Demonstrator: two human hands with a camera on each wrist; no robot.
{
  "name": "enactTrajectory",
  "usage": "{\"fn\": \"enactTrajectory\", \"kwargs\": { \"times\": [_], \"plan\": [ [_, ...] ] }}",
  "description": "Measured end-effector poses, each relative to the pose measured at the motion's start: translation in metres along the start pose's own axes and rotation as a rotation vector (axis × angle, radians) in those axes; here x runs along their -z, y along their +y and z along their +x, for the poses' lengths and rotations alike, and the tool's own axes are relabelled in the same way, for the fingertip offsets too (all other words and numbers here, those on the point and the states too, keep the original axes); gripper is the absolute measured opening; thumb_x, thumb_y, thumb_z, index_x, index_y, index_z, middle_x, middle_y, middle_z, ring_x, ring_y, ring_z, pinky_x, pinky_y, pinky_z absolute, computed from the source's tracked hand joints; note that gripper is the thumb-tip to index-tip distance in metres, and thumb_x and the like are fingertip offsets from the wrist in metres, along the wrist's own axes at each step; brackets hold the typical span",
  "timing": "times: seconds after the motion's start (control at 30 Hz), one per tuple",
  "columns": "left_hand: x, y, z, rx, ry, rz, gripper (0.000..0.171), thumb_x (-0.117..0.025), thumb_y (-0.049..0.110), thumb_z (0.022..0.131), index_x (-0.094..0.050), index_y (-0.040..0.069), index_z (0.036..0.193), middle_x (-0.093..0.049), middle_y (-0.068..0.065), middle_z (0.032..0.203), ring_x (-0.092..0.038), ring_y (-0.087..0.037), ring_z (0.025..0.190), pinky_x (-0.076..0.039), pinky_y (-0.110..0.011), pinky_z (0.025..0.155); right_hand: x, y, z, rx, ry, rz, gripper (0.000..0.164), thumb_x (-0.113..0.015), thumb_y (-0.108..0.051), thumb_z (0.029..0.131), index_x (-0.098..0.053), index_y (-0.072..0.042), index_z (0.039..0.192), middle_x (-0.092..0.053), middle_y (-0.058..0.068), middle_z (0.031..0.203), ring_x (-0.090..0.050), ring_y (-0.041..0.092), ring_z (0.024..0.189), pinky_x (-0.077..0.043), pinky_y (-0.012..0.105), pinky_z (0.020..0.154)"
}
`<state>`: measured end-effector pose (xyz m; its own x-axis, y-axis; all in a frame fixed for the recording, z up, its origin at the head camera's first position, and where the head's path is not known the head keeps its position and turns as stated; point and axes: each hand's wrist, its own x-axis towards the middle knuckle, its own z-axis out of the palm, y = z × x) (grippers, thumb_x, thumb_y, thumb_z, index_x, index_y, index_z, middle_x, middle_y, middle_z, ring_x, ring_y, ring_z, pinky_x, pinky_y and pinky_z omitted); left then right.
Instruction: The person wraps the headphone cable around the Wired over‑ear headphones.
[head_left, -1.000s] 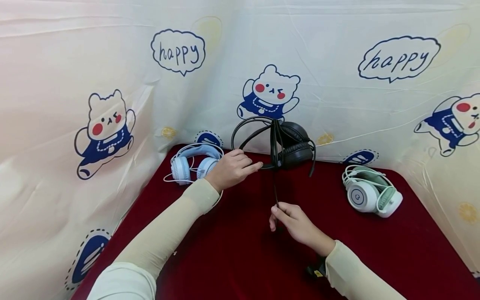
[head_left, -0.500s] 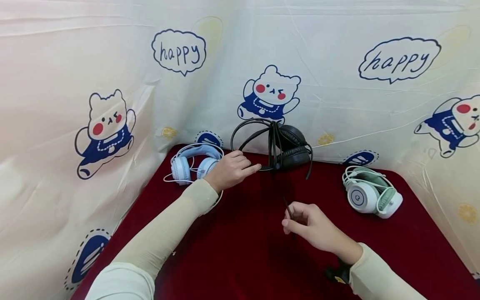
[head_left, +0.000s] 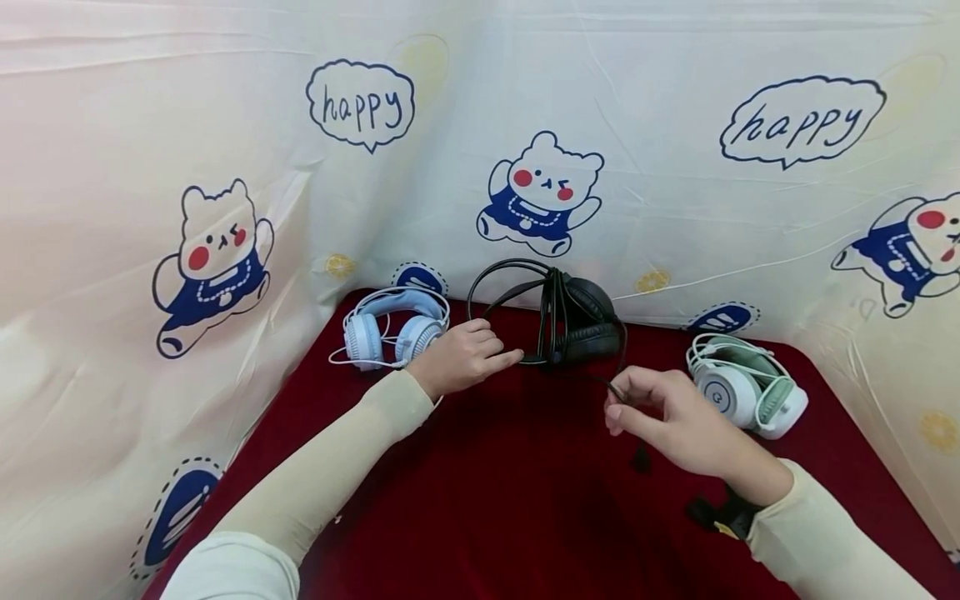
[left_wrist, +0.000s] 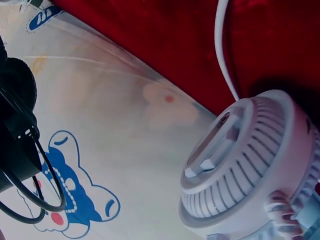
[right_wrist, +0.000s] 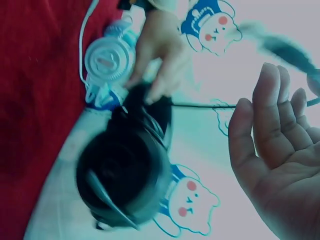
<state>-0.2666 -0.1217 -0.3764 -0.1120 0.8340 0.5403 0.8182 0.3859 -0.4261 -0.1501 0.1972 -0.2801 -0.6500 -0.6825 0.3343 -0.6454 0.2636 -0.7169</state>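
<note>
A black over-ear headset (head_left: 588, 342) stands at the back middle of the red-covered table, its black cable (head_left: 552, 317) looped in a bundle around it. My left hand (head_left: 467, 358) grips the headset's headband on its left side. To the right, my right hand (head_left: 667, 421) pinches the free length of cable between thumb and fingers; in the right wrist view this cable runs taut from the headset to the fingertips (right_wrist: 243, 107). A small dark piece (head_left: 641, 458) shows below that hand. In the right wrist view, the cable's far end is blurred.
Light-blue headphones (head_left: 363, 340) with a white cable sit at the back left, right beside my left hand. White and green headphones (head_left: 723, 396) lie to the right, just beyond my right hand. A printed white curtain (head_left: 645, 208) encloses the red table (head_left: 487, 500).
My right hand has moved right and slightly away from me, drawing the cable with it. The black headset has come down a little, with my left hand still on it.
</note>
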Motion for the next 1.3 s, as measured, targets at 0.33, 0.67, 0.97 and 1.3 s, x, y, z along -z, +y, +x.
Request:
{"fn": "enactTrajectory", "kwargs": {
  "times": [0.33,0.67,0.97,1.3],
  "plan": [
    [-0.001,0.014,-0.006,-0.069,-0.011,0.013,0.034,-0.072,0.005,0.085,-0.068,0.013,0.118,-0.070,-0.002,0.088,-0.061,-0.015,0.079,-0.047,-0.029,0.085,0.018,-0.010,0.007,0.018,0.106,-0.022,0.020,-0.055,0.007,0.093,-0.061,-0.012,0.092,-0.065,-0.001,0.076,-0.061,0.015,0.066,-0.049,0.027,0.060],
    [0.003,0.030,-0.009,-0.141,-0.007,0.005,0.034,-0.073,0.007,0.084,-0.068,0.014,0.118,-0.069,-0.002,0.089,-0.062,-0.016,0.082,-0.047,-0.032,0.089,0.034,-0.009,0.016,-0.014,0.182,-0.089,0.014,-0.056,0.003,0.095,-0.063,-0.007,0.088,-0.065,0.001,0.074,-0.061,0.016,0.067,-0.049,0.024,0.065],
    [0.008,0.043,-0.009,-0.202,0.004,0.004,0.035,-0.071,0.009,0.086,-0.065,0.012,0.121,-0.067,-0.002,0.088,-0.061,-0.016,0.082,-0.047,-0.033,0.091,0.045,-0.001,0.023,-0.123,0.183,-0.136,0.012,-0.055,-0.009,0.099,-0.063,-0.003,0.092,-0.066,0.003,0.077,-0.061,0.018,0.072,-0.047,0.023,0.068],
    [0.019,0.056,-0.005,-0.258,0.025,0.005,0.028,-0.053,0.004,0.097,-0.065,0.012,0.121,-0.067,0.000,0.091,-0.061,-0.015,0.085,-0.047,-0.034,0.092,0.053,0.016,0.037,-0.166,0.167,-0.212,0.018,-0.054,-0.019,0.101,-0.063,-0.005,0.093,-0.066,0.002,0.077,-0.057,0.018,0.074,-0.044,0.025,0.067]
  ]
}}
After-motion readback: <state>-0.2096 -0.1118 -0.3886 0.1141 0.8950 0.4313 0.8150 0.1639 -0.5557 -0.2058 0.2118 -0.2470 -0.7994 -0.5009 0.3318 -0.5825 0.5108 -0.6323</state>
